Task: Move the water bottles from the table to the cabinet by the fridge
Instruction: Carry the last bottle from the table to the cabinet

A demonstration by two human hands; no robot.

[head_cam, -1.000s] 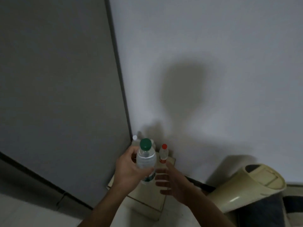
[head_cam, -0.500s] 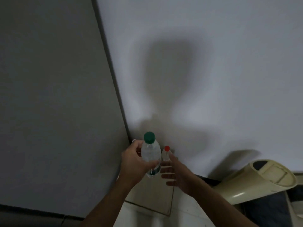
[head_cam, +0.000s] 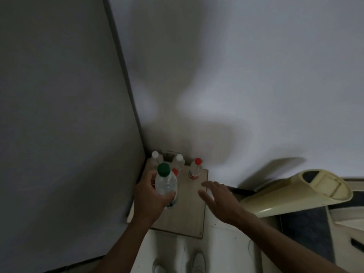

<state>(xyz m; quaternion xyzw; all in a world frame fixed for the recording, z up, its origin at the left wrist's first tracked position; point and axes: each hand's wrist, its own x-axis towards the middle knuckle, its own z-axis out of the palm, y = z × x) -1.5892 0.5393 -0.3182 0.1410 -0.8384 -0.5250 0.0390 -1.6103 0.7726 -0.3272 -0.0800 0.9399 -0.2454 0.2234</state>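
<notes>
My left hand [head_cam: 150,196] grips a clear water bottle with a green cap [head_cam: 165,181], held upright over the small beige cabinet top [head_cam: 187,215]. My right hand [head_cam: 218,200] hovers open, fingers spread, above the cabinet's right edge and holds nothing. At the back of the cabinet stand two white-capped bottles [head_cam: 155,157] [head_cam: 179,159] and a red-capped bottle [head_cam: 195,168]. Another red cap [head_cam: 175,171] shows just behind the held bottle.
The grey fridge side [head_cam: 65,125] rises directly left of the cabinet. A white wall [head_cam: 236,75] stands behind it. A cream tilted bin-like object [head_cam: 295,192] lies to the right, beside a dark mat [head_cam: 307,229]. White shoes [head_cam: 197,263] show on the pale floor below.
The view has tilted down and closer, revealing more bottles at the cabinet's back. My left hand has lowered the green-capped bottle toward the cabinet top; my right hand has moved away to the right.
</notes>
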